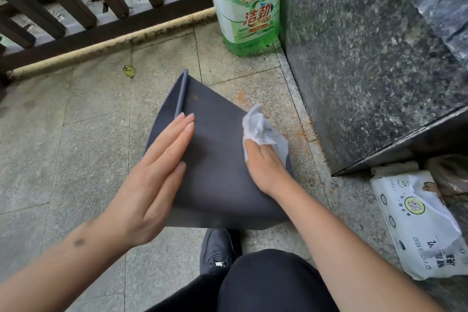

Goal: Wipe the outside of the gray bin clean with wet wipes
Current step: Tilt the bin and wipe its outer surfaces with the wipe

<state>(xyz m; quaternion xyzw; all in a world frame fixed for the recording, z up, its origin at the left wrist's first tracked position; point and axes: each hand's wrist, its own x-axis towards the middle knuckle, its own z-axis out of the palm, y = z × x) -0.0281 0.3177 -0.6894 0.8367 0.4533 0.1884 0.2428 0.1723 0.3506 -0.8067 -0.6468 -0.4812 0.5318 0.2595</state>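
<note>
Now | left hand [154, 172] flat, fingers straight, on gray bin [215, 159] | right hand [266, 167] grips wet wipe [260, 129] at bin's right edge

Floor [83, 149]: grey speckled stone tiles, pale joints, rust-coloured staining along right edge beside dark granite block [367, 58]. Gray bin [217, 159] laid on its side mid-floor, rim turned away. Green detergent bottle [244, 5] stood upright in far corner, against granite block. Yellowed leaf [129, 71] noted near railing kerb. White wet-wipe pack [417, 225] laid flat at right. Dark shoe [217, 248] planted just below bin.
</note>
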